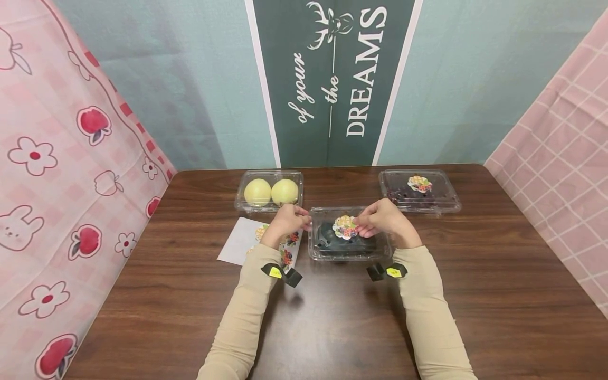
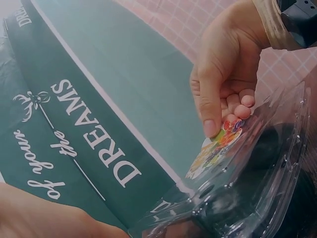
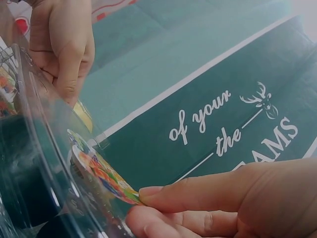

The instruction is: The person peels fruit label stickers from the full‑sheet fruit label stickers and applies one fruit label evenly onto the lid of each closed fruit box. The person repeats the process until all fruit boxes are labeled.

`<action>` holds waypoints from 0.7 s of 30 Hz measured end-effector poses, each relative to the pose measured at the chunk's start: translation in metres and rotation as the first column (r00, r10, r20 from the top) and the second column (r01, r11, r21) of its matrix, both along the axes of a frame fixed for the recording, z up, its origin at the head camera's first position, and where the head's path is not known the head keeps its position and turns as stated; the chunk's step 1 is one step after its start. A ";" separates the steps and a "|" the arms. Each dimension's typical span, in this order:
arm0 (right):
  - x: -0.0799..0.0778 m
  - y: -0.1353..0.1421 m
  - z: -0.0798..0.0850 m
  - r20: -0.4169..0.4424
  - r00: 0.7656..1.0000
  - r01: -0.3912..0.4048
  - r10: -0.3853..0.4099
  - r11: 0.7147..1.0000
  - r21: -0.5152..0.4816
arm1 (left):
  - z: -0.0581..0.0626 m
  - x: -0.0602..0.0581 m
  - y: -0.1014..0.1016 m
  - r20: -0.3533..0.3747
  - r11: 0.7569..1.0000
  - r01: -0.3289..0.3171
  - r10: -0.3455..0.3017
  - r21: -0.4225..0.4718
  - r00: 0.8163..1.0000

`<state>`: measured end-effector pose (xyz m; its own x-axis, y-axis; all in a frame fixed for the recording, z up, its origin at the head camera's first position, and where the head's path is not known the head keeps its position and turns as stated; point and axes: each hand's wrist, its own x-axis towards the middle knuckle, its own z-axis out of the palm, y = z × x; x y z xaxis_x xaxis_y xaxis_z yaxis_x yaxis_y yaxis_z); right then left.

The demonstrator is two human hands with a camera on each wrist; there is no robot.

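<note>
A clear plastic clamshell box with dark green contents sits on the table between my hands. My left hand grips its left edge with thumb and fingers; the right wrist view shows that thumb pointing down at the rim. My right hand pinches the edge of a scalloped fruit-print sticker between thumb and forefinger. In the right wrist view the sticker stands tilted close to the lid; whether its far edge touches the plastic, I cannot tell.
A sheet of fruit stickers lies partly under my left wrist. Behind it stands a clear box holding two pale yellow round fruits. Another closed box, dark inside, carries a similar sticker at back right. Curtains hang around the table.
</note>
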<state>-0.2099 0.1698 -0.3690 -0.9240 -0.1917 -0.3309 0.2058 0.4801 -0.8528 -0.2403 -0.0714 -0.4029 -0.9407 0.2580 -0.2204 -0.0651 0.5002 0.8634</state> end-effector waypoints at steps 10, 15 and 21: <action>-0.001 -0.003 -0.004 -0.013 1.000 0.013 -0.014 0.999 -0.030 | 0.001 0.000 -0.001 0.003 1.000 -0.023 0.023 -0.003 1.000; -0.001 -0.005 -0.005 -0.023 1.000 0.020 -0.020 1.000 -0.015 | 0.001 -0.001 -0.002 0.009 0.999 -0.032 0.033 -0.028 0.999; -0.002 -0.005 -0.005 -0.030 0.999 0.024 -0.024 1.000 0.007 | 0.001 -0.001 -0.003 0.011 0.999 -0.033 0.034 -0.030 0.999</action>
<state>-0.2118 0.1644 -0.3741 -0.9379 -0.1670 -0.3042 0.1917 0.4813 -0.8553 -0.2411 -0.0744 -0.4023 -0.9460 0.2196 -0.2386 -0.0922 0.5232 0.8472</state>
